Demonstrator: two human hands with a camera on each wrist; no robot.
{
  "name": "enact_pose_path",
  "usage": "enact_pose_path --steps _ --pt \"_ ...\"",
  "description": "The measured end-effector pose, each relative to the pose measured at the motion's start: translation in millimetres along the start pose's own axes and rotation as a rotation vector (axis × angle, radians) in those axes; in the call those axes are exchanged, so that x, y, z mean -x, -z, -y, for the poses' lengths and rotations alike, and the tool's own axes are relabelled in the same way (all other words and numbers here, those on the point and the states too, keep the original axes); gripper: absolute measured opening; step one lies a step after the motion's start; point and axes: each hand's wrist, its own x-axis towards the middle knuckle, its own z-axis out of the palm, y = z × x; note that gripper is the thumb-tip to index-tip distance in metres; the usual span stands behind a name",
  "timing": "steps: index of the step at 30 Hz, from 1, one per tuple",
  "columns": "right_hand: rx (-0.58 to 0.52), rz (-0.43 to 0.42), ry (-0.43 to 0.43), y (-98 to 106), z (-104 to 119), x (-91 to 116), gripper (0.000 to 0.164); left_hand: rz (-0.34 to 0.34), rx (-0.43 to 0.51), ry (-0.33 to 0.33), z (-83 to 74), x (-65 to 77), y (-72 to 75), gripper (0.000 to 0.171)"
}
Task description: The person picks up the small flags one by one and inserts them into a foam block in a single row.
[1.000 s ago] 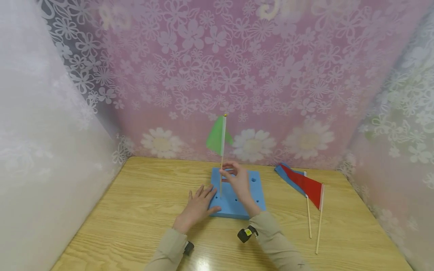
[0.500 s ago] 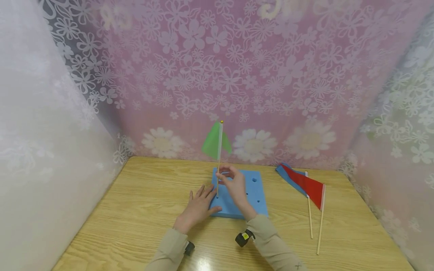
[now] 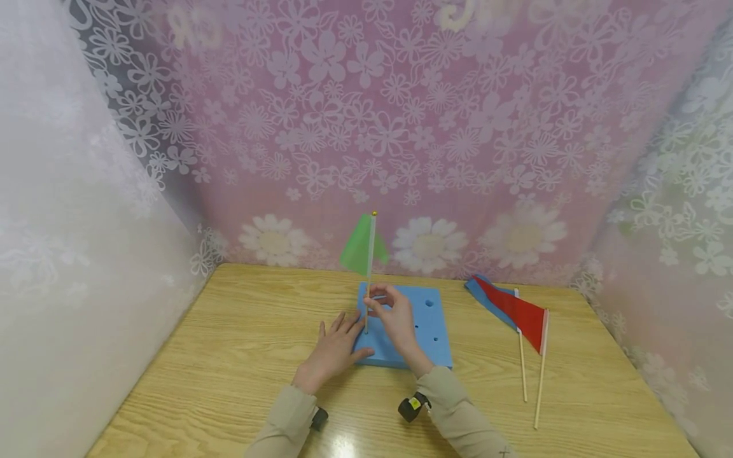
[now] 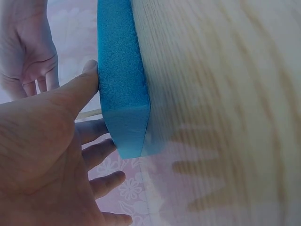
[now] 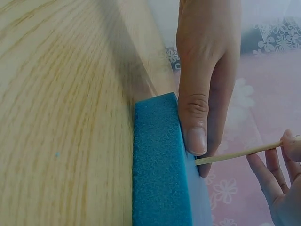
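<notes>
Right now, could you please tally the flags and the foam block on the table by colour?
Green: 1, the green flag, its stick pinched by the right hand
Red: 1, the red flag
Blue: 2, the blue flag, partly covered by the red one, and the blue foam block
Total: 4

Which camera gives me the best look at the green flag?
The head view: it alone shows the green flag from gold tip down to the blue block, with the right hand pinching it. The right wrist view shows only part of its stick, the left wrist view just a short piece. Neither shows any green.
</notes>
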Motion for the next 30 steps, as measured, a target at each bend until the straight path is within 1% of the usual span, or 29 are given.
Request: enact_pose_path --steps 7,13,15,23,27,30 --pt "0.074 0.024 -0.004 2 -4 4 0.018 0.011 -0.004 -0.012 -3.3 1.2 5.1 0.071" --pt "0.079 0.042 -0.009 4 -3 3 0.015 0.008 -0.016 -0.001 -3.5 0.9 2.4 0.072" --pt "0.073 0.044 -0.019 5 -3 3 0.016 0.004 -0.015 -0.005 -3.9 1.2 3.0 0.071" --pt "0.061 0.054 -0.034 8 -3 2 0.024 0.032 0.006 0.005 -7.7 3.1 8.6 0.07" --pt "0.079 0.068 -0.033 10 3 4 0.027 0.036 0.018 0.01 -7.9 4.2 9.3 0.07" --pt "0.093 0.072 -0.025 12 16 7 0.028 0.04 0.03 0.014 -7.5 4.6 9.6 0.07"
